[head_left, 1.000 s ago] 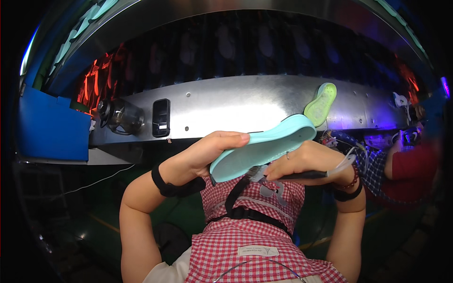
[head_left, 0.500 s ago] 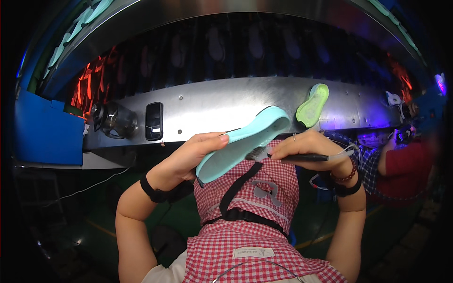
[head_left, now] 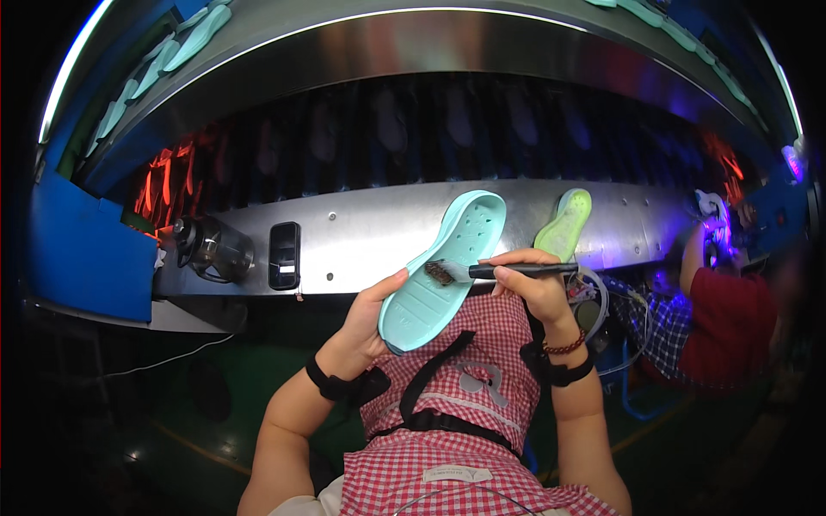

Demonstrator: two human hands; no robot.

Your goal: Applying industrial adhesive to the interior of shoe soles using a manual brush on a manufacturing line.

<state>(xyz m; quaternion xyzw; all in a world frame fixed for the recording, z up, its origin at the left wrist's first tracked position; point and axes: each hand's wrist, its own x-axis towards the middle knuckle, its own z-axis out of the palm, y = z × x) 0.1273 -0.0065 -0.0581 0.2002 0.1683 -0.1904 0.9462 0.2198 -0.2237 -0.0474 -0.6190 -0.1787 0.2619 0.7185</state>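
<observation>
A light turquoise shoe sole (head_left: 430,311) with a raised rim is gripped at its left edge by my left hand (head_left: 367,314). Its hollow upper side faces up, showing small holes toward the far end and ridges toward the near end. My right hand (head_left: 535,288) pinches the black handle of a brush (head_left: 492,270), from which a pale tube runs off behind the wrist. The dark bristles lie against the middle of the sole's inner face. Beyond my right hand, a yellow-green sole (head_left: 564,225) rests on the metal ledge.
On the metal ledge (head_left: 361,225) stand a dark glass jug (head_left: 213,249) and a black phone (head_left: 284,255). Behind runs a dark conveyor opening with soles inside and red glows at both ends. Turquoise soles (head_left: 198,39) line the upper left. A co-worker in a red top (head_left: 731,318) sits at right.
The turquoise sole has turned from tilted on its side to facing up. My right hand has moved left, and the brush has shifted from the sole's near-side rim onto its inner face.
</observation>
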